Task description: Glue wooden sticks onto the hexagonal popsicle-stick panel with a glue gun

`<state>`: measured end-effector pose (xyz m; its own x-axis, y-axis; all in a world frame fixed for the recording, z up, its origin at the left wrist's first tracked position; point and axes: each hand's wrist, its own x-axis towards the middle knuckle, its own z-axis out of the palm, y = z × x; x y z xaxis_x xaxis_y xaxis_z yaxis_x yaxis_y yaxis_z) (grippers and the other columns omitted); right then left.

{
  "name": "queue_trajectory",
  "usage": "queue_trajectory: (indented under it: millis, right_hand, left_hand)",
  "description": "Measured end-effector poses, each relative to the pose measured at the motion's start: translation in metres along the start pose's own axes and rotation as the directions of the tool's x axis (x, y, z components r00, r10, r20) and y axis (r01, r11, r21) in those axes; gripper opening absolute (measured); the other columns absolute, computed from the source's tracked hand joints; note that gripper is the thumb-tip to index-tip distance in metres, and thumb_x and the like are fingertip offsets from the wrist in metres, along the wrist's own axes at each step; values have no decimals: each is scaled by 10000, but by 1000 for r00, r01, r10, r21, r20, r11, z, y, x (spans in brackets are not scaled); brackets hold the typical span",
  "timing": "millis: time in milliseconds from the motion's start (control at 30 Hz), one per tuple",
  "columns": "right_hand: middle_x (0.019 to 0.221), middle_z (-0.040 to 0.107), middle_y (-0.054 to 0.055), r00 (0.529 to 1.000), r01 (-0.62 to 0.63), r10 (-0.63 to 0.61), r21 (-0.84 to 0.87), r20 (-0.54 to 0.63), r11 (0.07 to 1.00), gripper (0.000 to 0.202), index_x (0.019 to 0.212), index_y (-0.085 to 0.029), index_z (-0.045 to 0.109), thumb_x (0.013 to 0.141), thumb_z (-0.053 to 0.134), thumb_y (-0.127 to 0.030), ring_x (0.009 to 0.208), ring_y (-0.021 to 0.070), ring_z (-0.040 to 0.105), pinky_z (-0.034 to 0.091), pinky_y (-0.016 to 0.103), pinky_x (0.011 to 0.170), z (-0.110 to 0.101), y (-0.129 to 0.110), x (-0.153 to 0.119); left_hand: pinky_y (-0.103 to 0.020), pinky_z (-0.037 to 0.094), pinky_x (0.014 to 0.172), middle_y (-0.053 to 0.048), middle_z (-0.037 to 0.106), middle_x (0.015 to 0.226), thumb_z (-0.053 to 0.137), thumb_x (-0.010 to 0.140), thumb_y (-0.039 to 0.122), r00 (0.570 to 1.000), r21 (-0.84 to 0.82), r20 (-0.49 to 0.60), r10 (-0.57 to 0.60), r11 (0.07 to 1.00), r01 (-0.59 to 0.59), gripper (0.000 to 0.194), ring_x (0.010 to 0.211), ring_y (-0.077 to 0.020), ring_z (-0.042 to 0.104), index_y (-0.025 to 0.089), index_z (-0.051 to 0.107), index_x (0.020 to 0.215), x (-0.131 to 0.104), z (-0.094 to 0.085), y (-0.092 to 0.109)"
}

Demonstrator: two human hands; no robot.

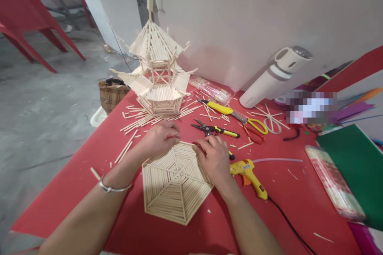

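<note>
Head view: a hexagonal panel of pale sticks (167, 197) lies on the red tabletop (299, 195), below and between the two grips, ribs crossing near its middle. Its far edge and right side are partly covered by the hands. The left grip (163, 137) is curled at the panel's far edge, its fingertips bent out of sight; whether it pinches a stick, I cannot tell. The right grip (213, 155) is half bent over the far right corner, thumb side toward the panel; its contact and any hold are hidden under the fingers. A silvery bracelet (112, 188) rings the left wrist.

Just right of the right grip lies a yellow glue gun (251, 176), its nozzle end hidden by the hand and its cord leaving the bottom of the frame. A dark and yellow handle tip (231, 155) shows beside that grip, the rest concealed. Beyond it are pliers (215, 129), a yellow cutter knife (217, 106) and yellow-handled scissors (257, 125). Loose sticks (127, 147) lie left of and beyond the left grip, where a tiered stick pavilion (163, 91) stands. Farther off to the right of the right grip, a white bottle (273, 76) leans, and a pixelated patch (311, 107) masks something unreadable. A red chair (28, 12), far left of the left grip, is cut off by the frame.
</note>
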<state>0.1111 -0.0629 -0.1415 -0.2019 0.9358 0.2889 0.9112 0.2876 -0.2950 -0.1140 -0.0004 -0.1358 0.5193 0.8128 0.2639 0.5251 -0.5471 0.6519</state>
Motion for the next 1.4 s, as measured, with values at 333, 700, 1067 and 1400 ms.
queue_trajectory:
  millis: [333, 700, 1067, 1400]
  right_hand:
    - [884, 662, 43, 997, -72, 71, -32, -40, 997, 167, 994, -232, 743, 959, 582, -263, 872, 208, 534, 380, 340, 799, -22, 28, -15]
    - [886, 652, 39, 994, -65, 67, -20, 84, 998, 202, 1023, -262, 754, 963, 562, -235, 874, 208, 527, 376, 331, 766, -11, 14, -9]
    - [869, 642, 42, 998, -61, 61, -11, 23, 998, 156, 937, -247, 741, 945, 585, -242, 872, 212, 523, 378, 338, 771, -5, 15, -10]
    - [876, 637, 48, 998, -48, 48, -11, 34, 999, 153, 934, -215, 735, 945, 583, -229, 883, 213, 526, 387, 338, 795, -4, 14, -12]
  left_hand:
    - [-346, 492, 816, -58, 695, 930, 616, 884, 201, 999, 17, 33, -15, 1000, 15, 167, 863, -184, 622, 206, 776, 836, 0, 7, -3]
    - [-320, 478, 746, -48, 688, 874, 589, 878, 163, 997, 22, 75, -30, 999, 29, 200, 807, -166, 611, 192, 753, 766, 1, 8, -3]
    - [-316, 499, 754, -56, 683, 856, 561, 853, 179, 999, -15, 43, -8, 1000, 8, 220, 782, -160, 614, 187, 741, 727, -1, 2, -4]
    - [-325, 520, 786, -58, 720, 923, 514, 769, 77, 993, -22, 112, -32, 999, 35, 283, 842, -173, 645, 199, 767, 801, -4, -13, -7]
